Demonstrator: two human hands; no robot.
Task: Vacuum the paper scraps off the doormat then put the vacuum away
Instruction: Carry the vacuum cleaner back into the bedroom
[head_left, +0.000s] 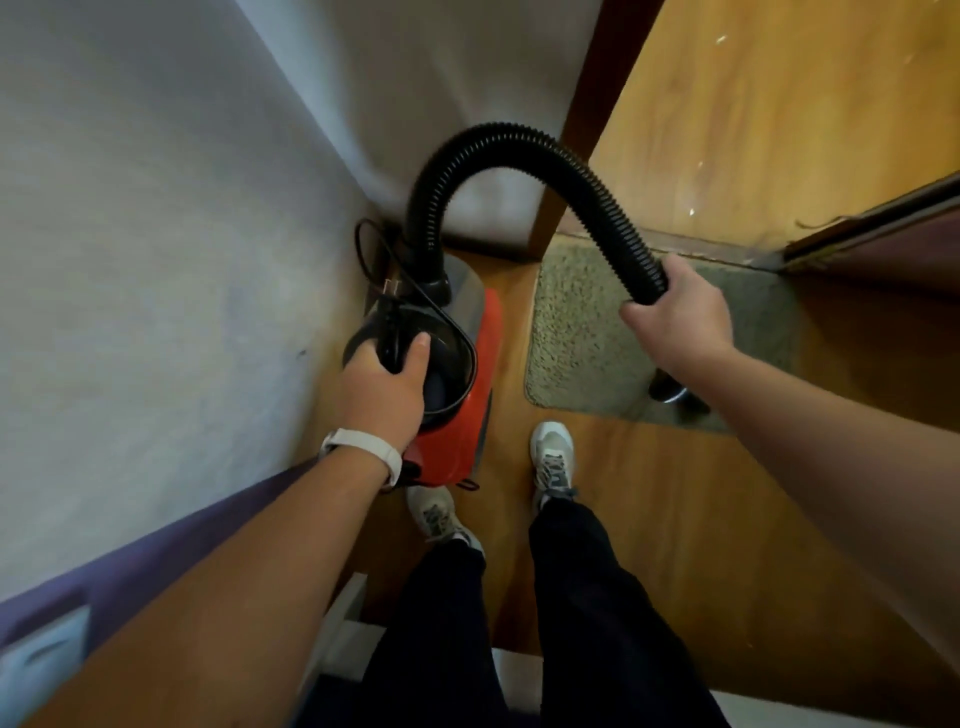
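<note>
Vacuum (467, 405) first: in the head view it is the red-and-black canister at centre-left of the frame. It sits on the wooden floor (649, 519) against the pale wall (156, 260), just left of the doormat (576, 332).

Your left hand (382, 387) has its fingers curled round the black carry handle (390, 332) on top. The bundled power cord (371, 244) seems to be caught in the same grip, though the blur makes that hard to confirm. Your right hand (675, 317) is wrapped round the lower end of the ribbed hose (498, 140), which arches to the top centre of the frame and back down into the canister. The nozzle (670, 392) shows below your forearm, over the mat's near edge. You can see no paper scraps on the mat.

Expect the body to be rigid and fairly weighty, so lift it by that handle and nowhere else. The hose should be light and springy and will likely tug and swing, so hold it low, near the stiff end. Treat the loose loop of cord as a snag risk.
</note>
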